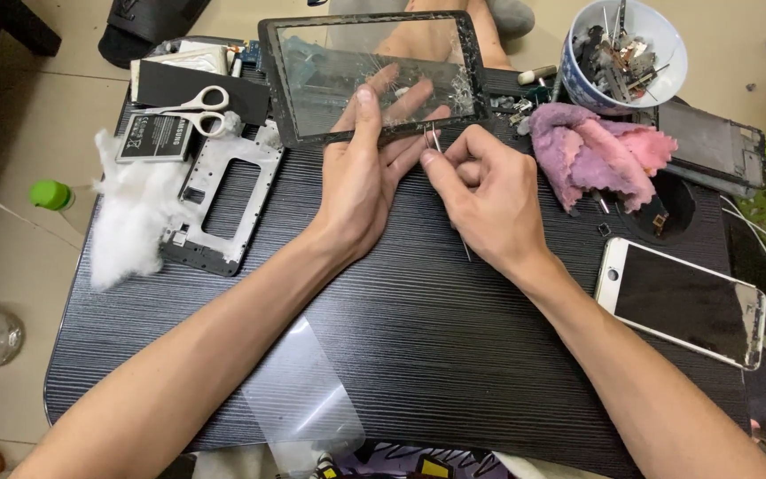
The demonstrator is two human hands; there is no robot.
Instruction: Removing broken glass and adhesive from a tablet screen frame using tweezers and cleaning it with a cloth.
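On the dark worktop, right hand pinches tweezers at the lower edge of the cracked glass panel; left hand grips that panel, fingers behind it. Recommend a shallow tool angle and a steady support hand.

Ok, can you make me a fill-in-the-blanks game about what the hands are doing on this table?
1. The left hand holds a glass panel whose glass is ____.
2. The right hand pinches thin metal ____ at the panel's lower edge.
3. The white scissors lie on the ____ side of the table.
4. The crumpled cloth beside the bowl is ____ in colour.

Missing words: cracked; tweezers; left; pink
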